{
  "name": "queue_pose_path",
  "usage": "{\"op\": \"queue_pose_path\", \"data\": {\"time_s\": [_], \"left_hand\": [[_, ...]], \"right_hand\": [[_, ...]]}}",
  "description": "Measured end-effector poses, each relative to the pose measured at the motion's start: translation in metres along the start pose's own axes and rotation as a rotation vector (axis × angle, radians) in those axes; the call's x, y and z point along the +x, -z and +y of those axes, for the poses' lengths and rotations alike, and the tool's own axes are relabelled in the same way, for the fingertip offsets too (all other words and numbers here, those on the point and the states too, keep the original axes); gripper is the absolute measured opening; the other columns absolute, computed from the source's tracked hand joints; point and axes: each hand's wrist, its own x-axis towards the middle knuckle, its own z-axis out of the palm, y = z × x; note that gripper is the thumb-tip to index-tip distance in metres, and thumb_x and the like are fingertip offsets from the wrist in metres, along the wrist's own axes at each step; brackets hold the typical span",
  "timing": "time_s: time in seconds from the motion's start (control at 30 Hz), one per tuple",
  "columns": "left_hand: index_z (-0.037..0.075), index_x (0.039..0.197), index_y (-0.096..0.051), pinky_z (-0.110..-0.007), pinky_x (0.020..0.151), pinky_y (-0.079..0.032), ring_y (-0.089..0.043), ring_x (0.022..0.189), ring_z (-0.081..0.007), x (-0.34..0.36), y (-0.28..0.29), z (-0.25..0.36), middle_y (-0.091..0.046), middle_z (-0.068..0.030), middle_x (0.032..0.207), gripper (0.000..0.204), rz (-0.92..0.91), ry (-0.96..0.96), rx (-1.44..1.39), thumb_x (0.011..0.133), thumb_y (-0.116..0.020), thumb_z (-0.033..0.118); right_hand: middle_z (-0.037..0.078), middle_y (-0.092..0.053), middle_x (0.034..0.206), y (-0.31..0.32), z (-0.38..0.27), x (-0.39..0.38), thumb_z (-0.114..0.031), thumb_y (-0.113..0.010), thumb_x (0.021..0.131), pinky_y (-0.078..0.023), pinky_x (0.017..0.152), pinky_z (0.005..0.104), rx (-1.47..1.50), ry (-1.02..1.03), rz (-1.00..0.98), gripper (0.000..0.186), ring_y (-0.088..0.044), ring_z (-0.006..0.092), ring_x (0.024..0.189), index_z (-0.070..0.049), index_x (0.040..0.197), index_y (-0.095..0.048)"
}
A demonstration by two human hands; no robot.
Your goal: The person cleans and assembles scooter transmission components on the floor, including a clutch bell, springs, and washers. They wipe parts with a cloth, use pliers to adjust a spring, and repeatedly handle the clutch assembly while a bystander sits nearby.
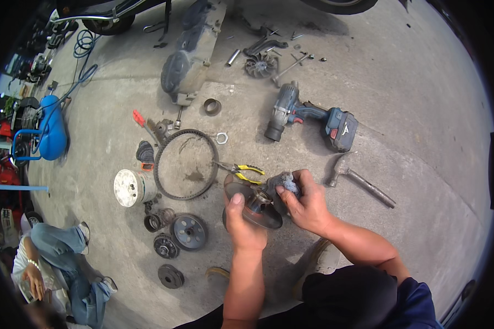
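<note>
My left hand (240,225) grips a round, dark metal dish-shaped part (265,217) with a raised hub at its middle, thumb on its near face. My right hand (307,203) is closed on a crumpled grey-blue rag (284,181), beside the part's right side. Just beyond my hands lie yellow-handled pliers (248,172). A hammer (343,168) lies to the right, and a cordless impact wrench (314,111) farther up. Left of my left hand are a slotted metal drum (188,232), a spring (165,216) and several round parts (165,245).
A drive belt (187,196) and white bucket (132,188) lie left. Beyond are a grimy casing (189,66), loose parts (261,64) and a scooter wheel (337,5). A blue compressor tank (52,131) stands far left. Another person (57,247) sits at the lower left.
</note>
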Motion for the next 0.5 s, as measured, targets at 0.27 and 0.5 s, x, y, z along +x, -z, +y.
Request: {"op": "queue_pose_path", "data": {"time_s": [0.27,0.5], "left_hand": [[0.018,0.162,-0.040,-0.085,0.095,-0.044,-0.056,0.134,-0.0501,0.008,0.038,0.029,-0.056,-0.0178,0.153,0.086,-0.193,0.179,-0.244,0.098,-0.040,0.075],[0.011,0.153,-0.053,-0.077,0.102,-0.047,-0.059,0.133,-0.0425,0.008,0.049,0.023,-0.061,-0.0166,0.149,0.081,-0.121,0.209,-0.335,0.102,-0.035,0.072]], "right_hand": [[-0.005,-0.066,0.087,0.053,0.034,0.026,-0.016,-0.084,0.095,-0.040,0.064,0.0248,0.583,-0.473,-0.374,0.027,-0.050,0.0034,0.072,-0.004,0.115,-0.072],[0.003,-0.072,0.112,0.050,0.062,0.026,-0.032,-0.083,0.096,-0.055,0.088,0.0376,0.279,-0.166,-0.530,0.052,-0.067,0.0183,0.101,-0.007,0.138,-0.068]]}}
